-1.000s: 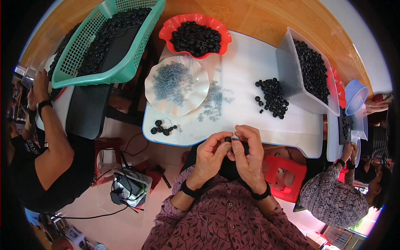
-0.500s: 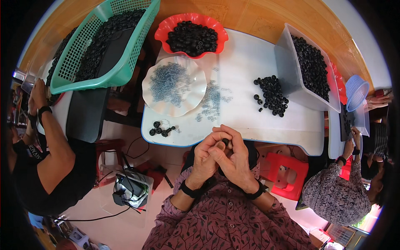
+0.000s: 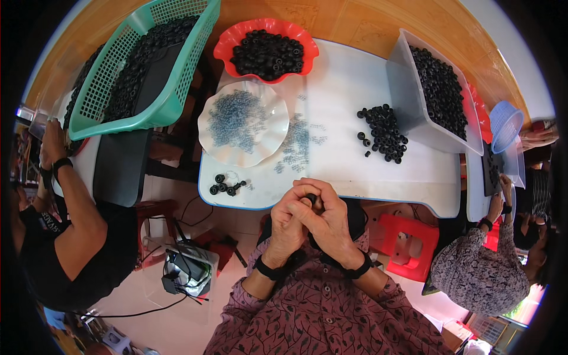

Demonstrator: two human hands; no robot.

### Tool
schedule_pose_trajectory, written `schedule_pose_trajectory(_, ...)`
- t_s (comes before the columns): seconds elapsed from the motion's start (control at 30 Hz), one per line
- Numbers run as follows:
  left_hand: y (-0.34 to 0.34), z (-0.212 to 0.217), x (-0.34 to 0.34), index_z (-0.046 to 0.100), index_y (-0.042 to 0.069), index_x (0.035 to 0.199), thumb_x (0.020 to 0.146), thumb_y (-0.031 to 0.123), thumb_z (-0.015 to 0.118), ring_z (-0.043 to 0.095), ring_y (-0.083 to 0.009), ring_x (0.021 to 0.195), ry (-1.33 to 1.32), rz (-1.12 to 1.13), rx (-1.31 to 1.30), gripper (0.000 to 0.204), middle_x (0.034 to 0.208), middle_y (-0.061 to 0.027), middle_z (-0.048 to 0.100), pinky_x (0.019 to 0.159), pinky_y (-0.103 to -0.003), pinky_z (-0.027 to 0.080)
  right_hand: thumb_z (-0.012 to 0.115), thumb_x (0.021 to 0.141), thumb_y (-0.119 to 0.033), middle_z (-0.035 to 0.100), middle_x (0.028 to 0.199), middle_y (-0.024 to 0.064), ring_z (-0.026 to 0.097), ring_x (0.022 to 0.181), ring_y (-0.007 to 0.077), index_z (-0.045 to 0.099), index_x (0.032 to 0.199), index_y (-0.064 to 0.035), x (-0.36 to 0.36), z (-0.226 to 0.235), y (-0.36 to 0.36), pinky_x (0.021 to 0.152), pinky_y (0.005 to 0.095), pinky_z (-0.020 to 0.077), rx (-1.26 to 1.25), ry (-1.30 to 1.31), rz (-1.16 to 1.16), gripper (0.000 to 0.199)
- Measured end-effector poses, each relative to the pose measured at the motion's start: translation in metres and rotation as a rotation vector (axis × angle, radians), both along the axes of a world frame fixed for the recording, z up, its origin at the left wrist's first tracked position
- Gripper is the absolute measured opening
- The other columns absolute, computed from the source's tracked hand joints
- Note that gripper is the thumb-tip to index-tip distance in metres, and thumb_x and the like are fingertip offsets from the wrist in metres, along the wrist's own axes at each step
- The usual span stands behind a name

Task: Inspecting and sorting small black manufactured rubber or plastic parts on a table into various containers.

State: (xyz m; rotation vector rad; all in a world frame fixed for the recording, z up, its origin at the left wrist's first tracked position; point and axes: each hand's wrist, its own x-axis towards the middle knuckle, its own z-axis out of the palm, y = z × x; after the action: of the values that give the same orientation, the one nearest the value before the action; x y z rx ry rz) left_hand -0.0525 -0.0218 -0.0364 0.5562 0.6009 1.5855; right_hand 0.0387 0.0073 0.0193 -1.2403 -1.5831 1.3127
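Just off the table's front edge, my two hands are pressed together. My left hand [image 3: 287,223] and my right hand [image 3: 329,216] are both closed around a small black round part [image 3: 311,197], mostly covered by my fingers and thumbs. Nearest on the table, to the left, lie several black round pieces [image 3: 222,189] with some tiny clear bits beside them. Beyond is a white scalloped plate [image 3: 208,131] bearing many tiny grey-blue translucent pieces [image 3: 236,115]. More such pieces [image 3: 299,142] are scattered to its right. A loose pile of black rings [image 3: 386,133] lies at the right.
A red wavy bowl [image 3: 222,48] of black parts stands behind the plate. A grey plastic bin [image 3: 408,100] full of black rings is at the right, and a green basket [image 3: 171,112] at the left. People work on both sides. A red stool [image 3: 414,236] stands right.
My fingers have shifted around the black part, with my right hand folding further over it. The view has moved slightly; the things on the table lie as before.
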Motion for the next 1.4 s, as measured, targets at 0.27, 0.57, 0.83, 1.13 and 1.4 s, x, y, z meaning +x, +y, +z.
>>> schedule_pose_trajectory(0.27, 0.001, 0.008, -0.002, 0.055, -0.006, 0.110, 0.095, 0.019, 0.062, 0.052, -0.0100, 0.084, -0.112, 0.017, 0.002, 0.031, 0.102, -0.0048, 0.056, 0.078, -0.025, 0.048, 0.069, 0.087, -0.025, 0.058, 0.078, 0.0106, 0.054, 0.062, 0.0159, 0.052, 0.123, 0.0032, -0.003, -0.001, 0.001, 0.061, 0.0280, 0.0471, 0.193, -0.075, 0.008, 0.048)
schedule_pose_trajectory(0.57, 0.001, 0.009, -0.003, 0.056, -0.006, 0.115, 0.093, 0.021, 0.063, 0.054, -0.0118, 0.083, -0.105, 0.001, -0.022, 0.036, 0.094, -0.0065, 0.057, 0.078, -0.024, 0.049, 0.073, 0.083, -0.020, 0.062, 0.083, 0.0099, 0.053, 0.066, 0.0139, 0.048, 0.127, 0.0039, 0.001, 0.007, 0.001, 0.063, 0.0281, 0.0480, 0.061, -0.102, 0.044, 0.056)
schedule_pose_trajectory(0.83, 0.001, 0.021, -0.010, 0.056, -0.004, 0.121, 0.095, 0.029, 0.060, 0.058, -0.0145, 0.092, -0.230, -0.109, -0.028, 0.042, 0.100, -0.0081, 0.060, 0.084, -0.027, 0.049, 0.078, 0.077, -0.017, 0.053, 0.131, 0.0233, 0.059, 0.108, 0.0250, 0.033, 0.140, 0.0043, 0.001, 0.015, -0.008, 0.091, 0.0340, 0.0484, 0.239, -0.036, 0.044, 0.079)
schedule_pose_trajectory(1.13, 0.000, 0.028, -0.006, 0.057, -0.001, 0.118, 0.096, 0.030, 0.058, 0.054, -0.0121, 0.076, -0.318, -0.113, -0.019, 0.039, 0.093, -0.0082, 0.060, 0.069, -0.025, 0.048, 0.071, 0.080, -0.006, 0.053, 0.130, 0.0210, 0.058, 0.112, 0.0279, 0.042, 0.135, 0.0035, 0.011, 0.019, -0.011, 0.095, 0.0356, 0.0467, 0.257, 0.069, 0.021, 0.063)
schedule_pose_trajectory(1.4, -0.001, 0.017, -0.003, 0.061, -0.001, 0.106, 0.087, 0.028, 0.070, 0.049, -0.0076, 0.061, -0.251, -0.047, -0.049, 0.036, 0.083, -0.0038, 0.060, 0.057, -0.022, 0.046, 0.066, 0.085, 0.001, 0.055, 0.123, 0.0158, 0.060, 0.102, 0.0210, 0.062, 0.111, 0.0011, 0.025, 0.023, -0.008, 0.086, 0.0299, 0.0494, 0.341, -0.013, 0.042, 0.027)
